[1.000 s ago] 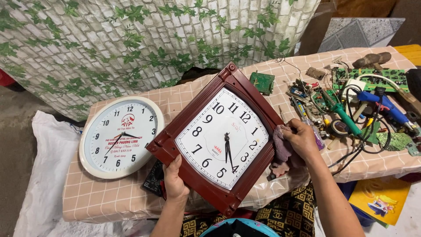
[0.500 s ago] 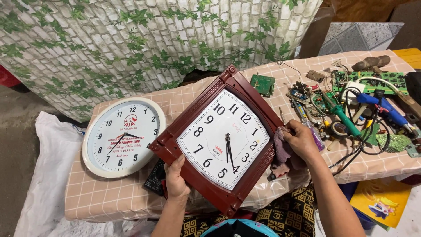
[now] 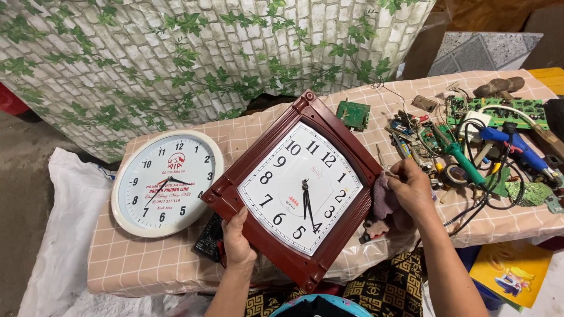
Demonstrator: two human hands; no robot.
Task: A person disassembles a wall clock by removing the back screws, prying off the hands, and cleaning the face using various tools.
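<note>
Both grips clenched: L hand (image 3: 236, 242) on tilted dark-red square clock (image 3: 299, 188), R hand (image 3: 411, 189) w/ pinkish cloth (image 3: 385, 202)

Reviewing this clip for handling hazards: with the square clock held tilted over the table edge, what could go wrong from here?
1. The brown square clock is gripped only at its lower edge by the left hand; it might slip or twist.
2. The right hand holds a pinkish cloth at the clock's right edge, so that grip may be loose.
3. The clock's left corner sits close to the round white clock and could knock it.
</note>
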